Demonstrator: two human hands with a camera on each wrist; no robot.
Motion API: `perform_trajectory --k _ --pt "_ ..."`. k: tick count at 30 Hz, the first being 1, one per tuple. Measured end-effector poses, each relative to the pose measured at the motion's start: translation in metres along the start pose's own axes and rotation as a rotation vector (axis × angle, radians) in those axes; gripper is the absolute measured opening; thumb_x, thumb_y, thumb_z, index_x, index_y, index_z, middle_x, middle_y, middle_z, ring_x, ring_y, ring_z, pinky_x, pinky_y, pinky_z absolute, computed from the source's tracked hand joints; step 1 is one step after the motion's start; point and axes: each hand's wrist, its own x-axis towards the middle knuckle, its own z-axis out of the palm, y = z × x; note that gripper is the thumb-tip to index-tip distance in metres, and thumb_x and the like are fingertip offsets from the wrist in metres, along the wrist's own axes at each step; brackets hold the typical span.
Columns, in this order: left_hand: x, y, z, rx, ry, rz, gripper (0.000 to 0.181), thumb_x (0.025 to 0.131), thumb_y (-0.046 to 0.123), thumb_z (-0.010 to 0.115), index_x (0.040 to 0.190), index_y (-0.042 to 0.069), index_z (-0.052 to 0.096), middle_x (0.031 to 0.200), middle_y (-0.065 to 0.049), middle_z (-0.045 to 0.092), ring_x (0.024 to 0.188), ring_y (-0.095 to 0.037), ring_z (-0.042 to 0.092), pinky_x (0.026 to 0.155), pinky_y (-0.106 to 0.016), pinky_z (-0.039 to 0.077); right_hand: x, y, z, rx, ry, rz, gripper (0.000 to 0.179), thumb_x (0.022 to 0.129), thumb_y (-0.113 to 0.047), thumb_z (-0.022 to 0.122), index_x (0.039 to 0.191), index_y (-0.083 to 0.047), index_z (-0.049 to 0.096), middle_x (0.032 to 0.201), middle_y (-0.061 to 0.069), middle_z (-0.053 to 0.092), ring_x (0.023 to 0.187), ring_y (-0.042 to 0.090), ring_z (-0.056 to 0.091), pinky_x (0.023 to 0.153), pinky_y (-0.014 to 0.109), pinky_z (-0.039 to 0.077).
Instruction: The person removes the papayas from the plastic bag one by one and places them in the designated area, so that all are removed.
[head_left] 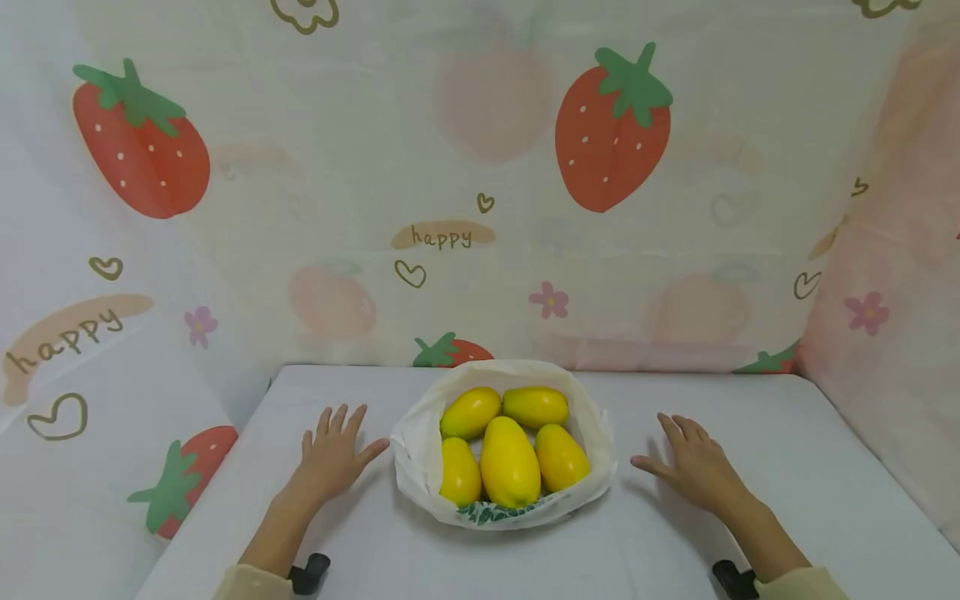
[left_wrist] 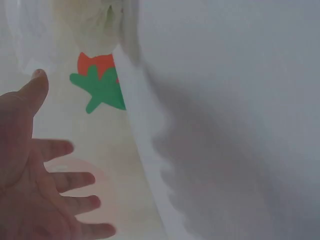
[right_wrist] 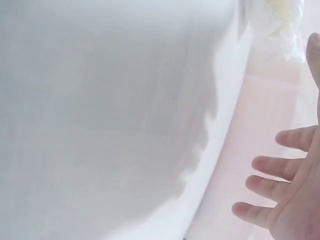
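A white plastic bag (head_left: 417, 462) with its mouth rolled wide sits mid-table, a green leaf print showing at its front. Inside lie several smooth yellow mangoes (head_left: 510, 462), two at the back and the rest in front. To the bag's left is my left hand (head_left: 330, 461), fingers spread and thumb tip close to the bag's edge. My right hand (head_left: 697, 471) is on the other side, a little farther out, its fingers extended and thumb pointing at the bag. Both palms hold nothing. Each wrist view shows the bag's side (left_wrist: 32, 37) (right_wrist: 277, 30) only partly, at the top.
A white cloth covers the table (head_left: 787, 450). Behind it hangs a curtain (head_left: 360, 167) printed with strawberries, hearts and "happy", continuing along both sides. Small black mounts (head_left: 311, 573) sit at both wrists, next to light sleeves (head_left: 251, 583).
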Motion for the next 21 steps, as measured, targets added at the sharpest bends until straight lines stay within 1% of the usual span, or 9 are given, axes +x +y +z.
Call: perform_trajectory --k 4,7,11,16,18,21 --pt "0.001 -0.001 0.0 -0.083 0.024 0.024 0.084 0.097 0.049 0.052 0.151 -0.005 0.019 0.152 -0.039 0.022 0.141 -0.058 0.019 0.11 -0.071 0.026 0.0 -0.002 -0.003 0.04 -0.007 -0.017 0.089 0.088 -0.059 0.059 0.145 0.005 0.035 0.143 0.036 0.039 0.129 0.055 0.039 0.1 0.071 0.037" --pt "0.003 0.0 0.0 -0.129 0.026 0.036 0.082 0.097 0.048 0.051 0.152 -0.004 0.019 0.153 -0.037 0.022 0.142 -0.055 0.02 0.112 -0.069 0.025 0.001 -0.004 -0.006 0.084 -0.022 -0.015 0.089 0.089 -0.059 0.059 0.147 0.003 0.033 0.146 0.035 0.036 0.131 0.054 0.037 0.102 0.071 0.036" --pt "0.004 0.003 -0.003 -0.186 -0.008 0.031 0.078 0.099 0.049 0.046 0.153 -0.001 0.02 0.155 -0.033 0.023 0.144 -0.051 0.02 0.115 -0.067 0.023 0.004 -0.009 -0.009 0.126 -0.04 0.004 0.089 0.089 -0.059 0.058 0.148 0.002 0.031 0.147 0.034 0.035 0.132 0.054 0.036 0.102 0.071 0.036" --pt "0.004 0.006 -0.005 -0.316 -0.051 0.039 0.072 0.102 0.044 0.042 0.153 -0.002 0.02 0.157 -0.03 0.023 0.146 -0.049 0.018 0.119 -0.063 0.018 0.005 -0.015 -0.014 0.175 -0.069 0.021 0.089 0.09 -0.058 0.058 0.148 0.003 0.03 0.148 0.034 0.033 0.132 0.054 0.036 0.103 0.07 0.036" --pt "0.004 0.009 -0.004 -0.35 -0.071 0.022 0.073 0.102 0.046 0.041 0.153 -0.001 0.019 0.158 -0.029 0.022 0.146 -0.048 0.018 0.119 -0.062 0.018 0.006 -0.016 -0.015 0.192 -0.084 0.031 0.089 0.09 -0.058 0.057 0.149 0.003 0.028 0.148 0.034 0.032 0.132 0.055 0.036 0.104 0.071 0.035" --pt "0.004 0.012 -0.003 -0.386 -0.093 -0.021 0.078 0.1 0.051 0.042 0.155 0.002 0.016 0.159 -0.027 0.021 0.147 -0.047 0.018 0.119 -0.063 0.019 0.007 -0.018 -0.016 0.207 -0.093 0.038 0.089 0.091 -0.058 0.056 0.15 0.001 0.028 0.149 0.034 0.031 0.133 0.055 0.035 0.104 0.071 0.035"
